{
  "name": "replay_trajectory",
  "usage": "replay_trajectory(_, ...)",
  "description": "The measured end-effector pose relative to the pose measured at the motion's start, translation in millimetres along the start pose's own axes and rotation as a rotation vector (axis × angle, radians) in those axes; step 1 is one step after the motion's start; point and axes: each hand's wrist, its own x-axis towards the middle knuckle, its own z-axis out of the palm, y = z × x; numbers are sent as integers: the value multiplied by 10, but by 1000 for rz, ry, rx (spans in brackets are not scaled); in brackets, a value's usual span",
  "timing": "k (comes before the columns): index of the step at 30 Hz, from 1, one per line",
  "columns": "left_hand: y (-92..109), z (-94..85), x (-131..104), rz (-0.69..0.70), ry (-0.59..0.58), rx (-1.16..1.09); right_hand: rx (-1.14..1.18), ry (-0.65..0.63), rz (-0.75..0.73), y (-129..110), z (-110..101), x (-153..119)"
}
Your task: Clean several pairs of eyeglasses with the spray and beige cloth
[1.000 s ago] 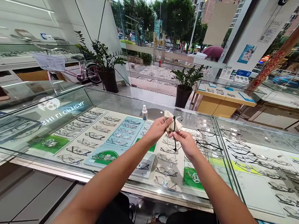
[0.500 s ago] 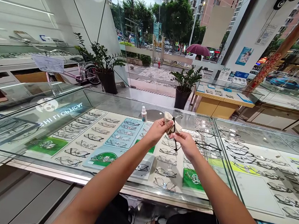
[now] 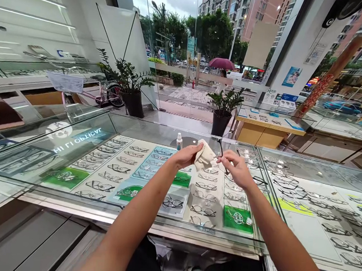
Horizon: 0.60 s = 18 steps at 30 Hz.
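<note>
A crumpled cream cloth (image 3: 205,155) is pinched in my left hand (image 3: 185,156), above the glass counter. Just to its right, my right hand (image 3: 236,168) has its fingers closed on a pair of eyeglasses (image 3: 220,147); a dark arm of the frame sticks up past the fingertips. Most of the eyeglasses are hidden by the fingers, and I cannot tell whether the cloth touches them. Behind my left hand a small white bottle (image 3: 179,141) stands upright on the counter top.
Under the glass of the display counter (image 3: 156,127) lie rows of eyeglasses and green cards (image 3: 238,219). Beyond it stand two potted plants (image 3: 221,122), a bicycle (image 3: 109,94) at left and a wooden display table (image 3: 262,131) at right.
My hands have moved apart: the cloth has come away to the left with my left hand, and the eyeglasses have shifted right in my right hand. The camera view has tilted slightly.
</note>
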Motion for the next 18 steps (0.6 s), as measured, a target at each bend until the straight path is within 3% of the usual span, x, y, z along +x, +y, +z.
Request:
replay_trajectory(5,-6,-30,-49,-198,-170,84,-642,-186,-245,-147,-128,-58)
replay_trajectory(10,1,-72,-82,-270,-293,157,-1181,-423,-387,-242,-120,-129)
replay_trajectory(14,-41,-2,-83,-268,-364,224,-1356,-560,-442,-346,-50,-139)
replay_trajectory(18,-84,142,-72,-248,-437,263,-1389,-602,-472,-397,19,-113)
